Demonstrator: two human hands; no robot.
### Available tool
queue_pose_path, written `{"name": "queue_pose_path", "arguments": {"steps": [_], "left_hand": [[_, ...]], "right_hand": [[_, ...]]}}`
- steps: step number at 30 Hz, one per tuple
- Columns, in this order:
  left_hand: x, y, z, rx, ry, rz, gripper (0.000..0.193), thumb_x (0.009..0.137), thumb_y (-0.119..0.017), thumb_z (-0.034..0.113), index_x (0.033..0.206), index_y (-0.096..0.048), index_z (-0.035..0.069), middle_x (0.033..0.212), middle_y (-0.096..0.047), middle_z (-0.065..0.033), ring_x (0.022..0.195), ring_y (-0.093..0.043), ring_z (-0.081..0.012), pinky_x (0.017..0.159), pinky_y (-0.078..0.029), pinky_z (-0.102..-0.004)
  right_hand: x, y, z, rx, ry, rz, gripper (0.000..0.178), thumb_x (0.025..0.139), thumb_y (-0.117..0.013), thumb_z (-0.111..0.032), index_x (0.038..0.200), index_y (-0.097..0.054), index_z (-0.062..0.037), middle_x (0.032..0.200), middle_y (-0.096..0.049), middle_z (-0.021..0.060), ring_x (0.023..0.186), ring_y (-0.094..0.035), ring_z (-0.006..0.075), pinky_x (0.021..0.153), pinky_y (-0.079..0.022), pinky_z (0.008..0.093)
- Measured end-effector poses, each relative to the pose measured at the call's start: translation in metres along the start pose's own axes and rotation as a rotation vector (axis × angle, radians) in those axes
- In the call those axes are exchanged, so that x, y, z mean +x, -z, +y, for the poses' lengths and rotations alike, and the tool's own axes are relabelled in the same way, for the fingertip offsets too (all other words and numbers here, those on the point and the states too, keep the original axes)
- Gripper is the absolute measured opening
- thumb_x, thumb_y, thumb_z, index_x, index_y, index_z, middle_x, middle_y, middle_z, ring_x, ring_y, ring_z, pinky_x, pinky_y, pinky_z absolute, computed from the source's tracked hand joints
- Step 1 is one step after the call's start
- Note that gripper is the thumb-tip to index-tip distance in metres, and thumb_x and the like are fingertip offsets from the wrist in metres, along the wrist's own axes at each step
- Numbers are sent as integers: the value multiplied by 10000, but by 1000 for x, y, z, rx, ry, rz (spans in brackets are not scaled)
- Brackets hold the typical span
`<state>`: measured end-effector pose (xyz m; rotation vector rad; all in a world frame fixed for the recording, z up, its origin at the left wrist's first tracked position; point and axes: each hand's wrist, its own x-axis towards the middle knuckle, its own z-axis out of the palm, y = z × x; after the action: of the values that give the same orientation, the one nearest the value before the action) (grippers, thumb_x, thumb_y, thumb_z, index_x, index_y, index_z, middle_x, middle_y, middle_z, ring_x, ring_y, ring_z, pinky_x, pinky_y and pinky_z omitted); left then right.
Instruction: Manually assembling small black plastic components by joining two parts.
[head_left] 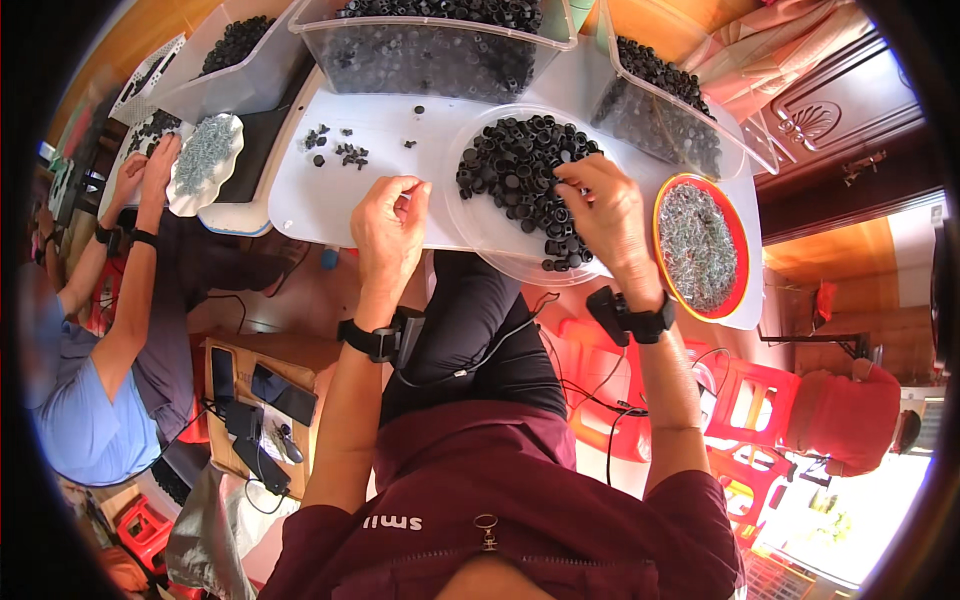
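My left hand (390,225) hovers at the front edge of the white table (330,205), its thumb and fingers closed in a pinch; whatever is between them is too small to make out. Over the right side of a pile of small black plastic caps (510,170), my right hand (608,212) has its fingertips pressed together, touching or just above the caps. What those fingers hold is hidden. The caps lie heaped on a clear round plastic tray (462,222). Beside my right wrist stands a red and yellow rimmed bowl (744,262) filled with small metal springs (700,245).
Clear bins of black parts stand at the back (430,68) and back right (645,115). Loose black pieces (350,155) lie at the table's left. Further left, a co-worker's hands (150,175) work beside a white dish (183,203) of springs. Cables (590,398) hang below.
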<state>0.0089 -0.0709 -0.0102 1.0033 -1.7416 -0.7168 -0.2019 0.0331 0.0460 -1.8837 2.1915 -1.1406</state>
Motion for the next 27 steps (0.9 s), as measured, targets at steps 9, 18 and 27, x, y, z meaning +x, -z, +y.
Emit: {"name": "queue_pose_path", "arguments": {"steps": [9, 18, 27], "left_hand": [[0, -2, 1, 24, -17, -4, 104, 775, -674, 107, 787, -622, 18, 705, -605, -73, 546, -570, -173, 532, -447, -276], [-1, -1, -4, -20, -20, -29, 101, 772, -681, 95, 796, -632, 10, 719, -617, -62, 553, -560, -136, 539, -448, -246], [-4, 8, 6, -496, 246, -171, 119, 852, -618, 89, 925, -638, -3, 818, -650, -45, 657, -561, -76, 610, -450, -209]], "right_hand": [[-1, -21, 1, -46, 118, -5, 197, 658, -657, 2, 846, -617, -42, 811, -572, 98, 813, -554, 311, 722, -470, 384], [-4, -16, 1, 87, 12, 0, 189, 665, -682, -10, 836, -603, -21, 785, -583, 102, 694, -601, 278, 692, -489, 349], [-9, -13, 7, 158, 0, 14, 178, 678, -683, -1, 841, -612, -22, 776, -578, 97, 674, -609, 249, 616, -489, 325]]}}
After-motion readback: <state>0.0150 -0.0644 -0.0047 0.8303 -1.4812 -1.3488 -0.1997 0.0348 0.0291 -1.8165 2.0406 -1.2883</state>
